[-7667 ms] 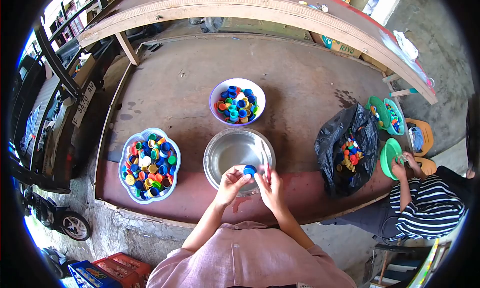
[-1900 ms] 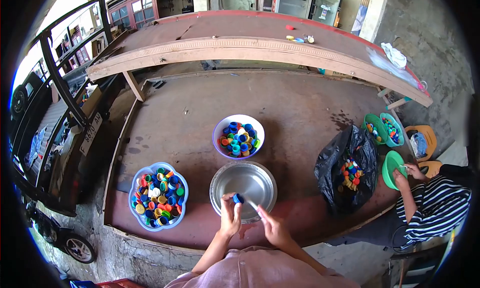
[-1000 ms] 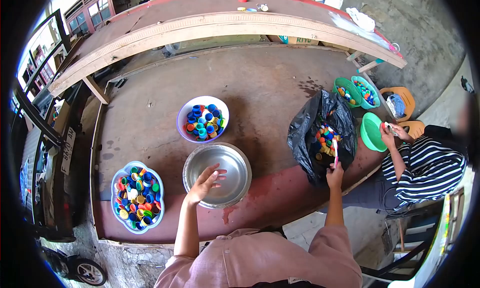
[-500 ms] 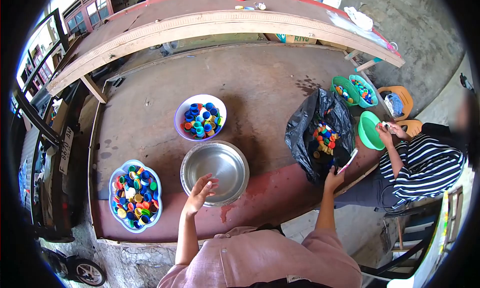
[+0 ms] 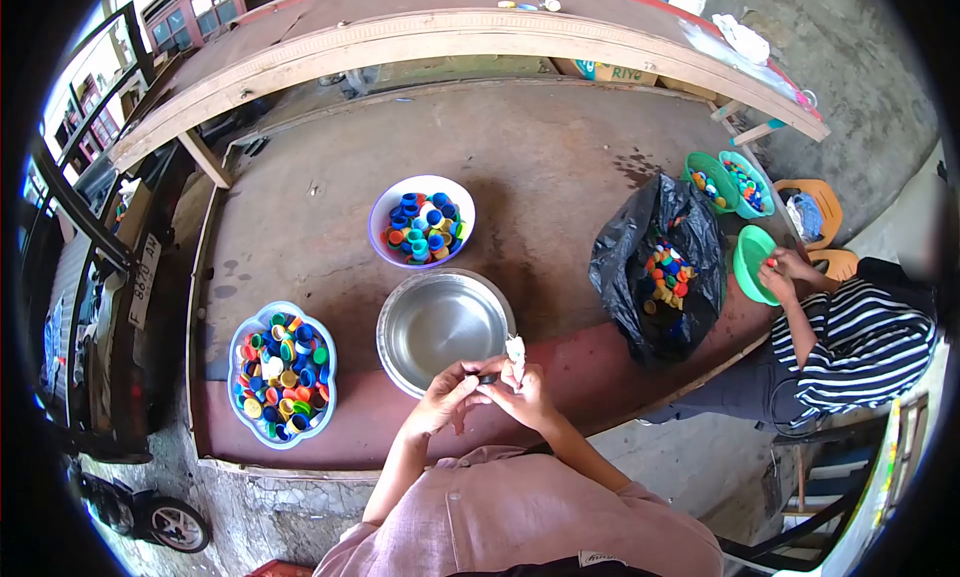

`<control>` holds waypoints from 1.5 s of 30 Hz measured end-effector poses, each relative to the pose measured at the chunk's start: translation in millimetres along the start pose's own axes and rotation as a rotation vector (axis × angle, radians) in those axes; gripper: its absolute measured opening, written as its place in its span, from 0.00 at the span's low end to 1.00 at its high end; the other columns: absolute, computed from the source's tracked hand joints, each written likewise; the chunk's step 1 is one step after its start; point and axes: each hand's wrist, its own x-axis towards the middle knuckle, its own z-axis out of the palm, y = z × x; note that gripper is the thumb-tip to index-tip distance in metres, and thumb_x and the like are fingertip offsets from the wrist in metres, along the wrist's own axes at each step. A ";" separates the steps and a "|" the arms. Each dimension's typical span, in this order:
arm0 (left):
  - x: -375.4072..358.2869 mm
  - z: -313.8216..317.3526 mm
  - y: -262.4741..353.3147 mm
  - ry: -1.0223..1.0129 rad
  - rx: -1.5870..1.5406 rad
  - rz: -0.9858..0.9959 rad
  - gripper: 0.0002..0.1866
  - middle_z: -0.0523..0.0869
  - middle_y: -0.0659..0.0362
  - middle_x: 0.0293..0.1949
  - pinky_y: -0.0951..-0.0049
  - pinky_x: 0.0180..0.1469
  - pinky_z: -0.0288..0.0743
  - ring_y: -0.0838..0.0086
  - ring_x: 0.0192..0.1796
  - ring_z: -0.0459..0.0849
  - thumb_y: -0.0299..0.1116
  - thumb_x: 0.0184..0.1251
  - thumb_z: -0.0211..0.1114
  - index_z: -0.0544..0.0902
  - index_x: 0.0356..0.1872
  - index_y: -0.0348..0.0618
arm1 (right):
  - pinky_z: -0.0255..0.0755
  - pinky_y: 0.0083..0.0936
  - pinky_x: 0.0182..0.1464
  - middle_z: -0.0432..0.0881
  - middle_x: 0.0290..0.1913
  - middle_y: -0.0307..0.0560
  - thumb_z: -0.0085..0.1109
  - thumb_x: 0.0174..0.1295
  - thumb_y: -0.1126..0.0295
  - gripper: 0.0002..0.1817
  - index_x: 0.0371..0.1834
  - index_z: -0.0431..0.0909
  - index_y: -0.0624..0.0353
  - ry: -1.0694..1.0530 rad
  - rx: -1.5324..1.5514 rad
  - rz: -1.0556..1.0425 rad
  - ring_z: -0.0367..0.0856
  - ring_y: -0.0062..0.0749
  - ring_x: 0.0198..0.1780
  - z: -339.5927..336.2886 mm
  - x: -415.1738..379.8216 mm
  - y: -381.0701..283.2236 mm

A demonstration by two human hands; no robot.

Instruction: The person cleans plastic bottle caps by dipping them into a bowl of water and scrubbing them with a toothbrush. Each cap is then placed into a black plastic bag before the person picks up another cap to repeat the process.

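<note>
My left hand (image 5: 446, 399) and my right hand (image 5: 521, 395) meet just over the near edge of a metal basin (image 5: 398, 379). My left fingers pinch a small dark piece (image 5: 486, 379), probably a bottle cap, and the right fingertips touch it. A slim whitish tool (image 5: 515, 353) sticks up from my closed right hand; its lower end is hidden. Left of the basin is a pale blue scalloped tub (image 5: 237, 369) full of coloured bottle caps (image 5: 285, 377). Behind the basin stands a purple-rimmed white bowl (image 5: 383, 199), also full of caps.
A black plastic bag (image 5: 620, 262) with caps lies open at right. Beyond it are green (image 5: 690, 174) and turquoise (image 5: 768, 202) baskets. A co-worker in a striped shirt (image 5: 850, 342) handles a small red piece by a green bowl (image 5: 752, 265). A wooden beam (image 5: 450, 35) spans the back.
My right hand has come from the black bag to meet my left, bringing the whitish tool and probably the dark piece. My left hand has moved right and closed. The view has shifted slightly.
</note>
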 end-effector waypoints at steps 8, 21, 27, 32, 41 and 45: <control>17.1 -35.8 27.9 0.365 0.815 0.357 0.26 0.75 0.53 0.45 0.73 0.50 0.75 0.69 0.48 0.78 0.19 0.44 0.67 0.69 0.47 0.38 | 0.59 0.14 0.24 0.79 0.35 0.40 0.65 0.45 0.81 0.12 0.31 0.71 0.61 0.123 -0.198 -0.151 0.59 0.15 0.22 -15.5 14.6 -31.3; 59.2 -81.4 18.7 0.357 1.538 0.261 0.25 0.73 0.55 0.44 0.62 0.54 0.68 0.60 0.50 0.73 0.33 0.39 0.74 0.79 0.44 0.46 | 0.59 0.16 0.23 0.74 0.27 0.38 0.65 0.45 0.79 0.11 0.32 0.75 0.62 0.081 -0.308 -0.030 0.61 0.16 0.20 -17.4 -5.5 -34.9; 62.0 -86.6 14.3 0.358 1.510 0.209 0.26 0.74 0.54 0.43 0.62 0.53 0.71 0.58 0.48 0.76 0.31 0.38 0.74 0.79 0.44 0.47 | 0.60 0.16 0.24 0.75 0.28 0.38 0.65 0.45 0.79 0.10 0.31 0.74 0.61 0.096 -0.297 -0.031 0.61 0.16 0.21 -19.6 -6.2 -31.4; 63.8 -91.7 10.4 0.359 1.498 0.199 0.25 0.74 0.54 0.43 0.62 0.53 0.71 0.58 0.48 0.77 0.31 0.37 0.74 0.79 0.44 0.46 | 0.61 0.15 0.24 0.76 0.28 0.38 0.65 0.45 0.80 0.10 0.30 0.74 0.61 0.090 -0.317 -0.053 0.62 0.16 0.21 -19.3 -5.9 -33.9; 62.4 -90.2 8.5 0.350 1.547 0.215 0.26 0.75 0.52 0.44 0.62 0.52 0.72 0.56 0.48 0.77 0.30 0.37 0.74 0.78 0.44 0.45 | 0.62 0.16 0.25 0.77 0.29 0.39 0.65 0.45 0.80 0.10 0.30 0.74 0.61 0.092 -0.297 -0.043 0.63 0.16 0.21 -20.0 -6.0 -31.7; 60.9 -83.1 16.6 0.350 1.441 0.199 0.26 0.76 0.50 0.45 0.63 0.50 0.73 0.57 0.45 0.79 0.28 0.38 0.73 0.77 0.44 0.42 | 0.62 0.16 0.25 0.77 0.28 0.39 0.65 0.45 0.80 0.10 0.30 0.74 0.61 0.092 -0.295 -0.043 0.63 0.16 0.21 -19.3 -6.8 -31.7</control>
